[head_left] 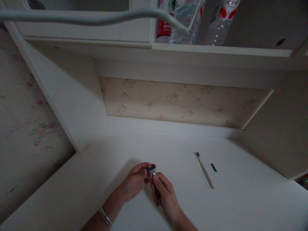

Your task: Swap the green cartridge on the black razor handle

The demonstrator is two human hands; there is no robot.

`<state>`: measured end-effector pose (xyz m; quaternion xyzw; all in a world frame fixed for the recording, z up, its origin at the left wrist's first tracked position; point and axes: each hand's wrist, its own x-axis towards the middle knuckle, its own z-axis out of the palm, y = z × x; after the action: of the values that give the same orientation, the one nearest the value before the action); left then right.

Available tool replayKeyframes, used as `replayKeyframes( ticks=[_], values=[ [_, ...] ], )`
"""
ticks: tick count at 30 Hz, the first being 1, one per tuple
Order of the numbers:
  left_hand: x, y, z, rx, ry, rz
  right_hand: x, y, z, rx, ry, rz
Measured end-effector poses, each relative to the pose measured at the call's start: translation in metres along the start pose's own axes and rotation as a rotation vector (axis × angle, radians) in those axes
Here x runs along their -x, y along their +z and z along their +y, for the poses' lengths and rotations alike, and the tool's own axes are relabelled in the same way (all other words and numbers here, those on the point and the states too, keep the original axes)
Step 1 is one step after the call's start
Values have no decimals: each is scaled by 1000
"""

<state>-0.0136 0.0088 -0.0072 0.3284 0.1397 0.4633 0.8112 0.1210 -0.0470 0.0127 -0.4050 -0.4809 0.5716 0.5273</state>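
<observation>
A razor with a dark head and a silvery neck is held between my two hands, above the white desktop. The fingers of my left hand are closed on the dark head. My right hand is wrapped around the dark handle, its thumb resting near the silvery neck. Fingers hide much of the razor. To the right of my hands lies a pale toothbrush with a dark head. Beside it is a small, flat, dark strip, like a razor cartridge.
White side panels and a low back ledge bound the desktop. Overhead, a shelf holds several plastic bottles. A pale curved bar crosses the view near the top.
</observation>
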Motion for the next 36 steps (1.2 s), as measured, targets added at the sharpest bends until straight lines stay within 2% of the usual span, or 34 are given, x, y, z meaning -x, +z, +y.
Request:
replayKeyframes(
  ticks=[22,30,36],
  values=[
    [0,-2,2,-42,7,-22,-1,0,-3,-66,107,-8],
    [-1,-3,1,-33,20,-45,-2,-3,-2,-3,53,1],
    [-2,-3,3,-79,20,-11,-1,-6,1,31,35,-3]
  ],
)
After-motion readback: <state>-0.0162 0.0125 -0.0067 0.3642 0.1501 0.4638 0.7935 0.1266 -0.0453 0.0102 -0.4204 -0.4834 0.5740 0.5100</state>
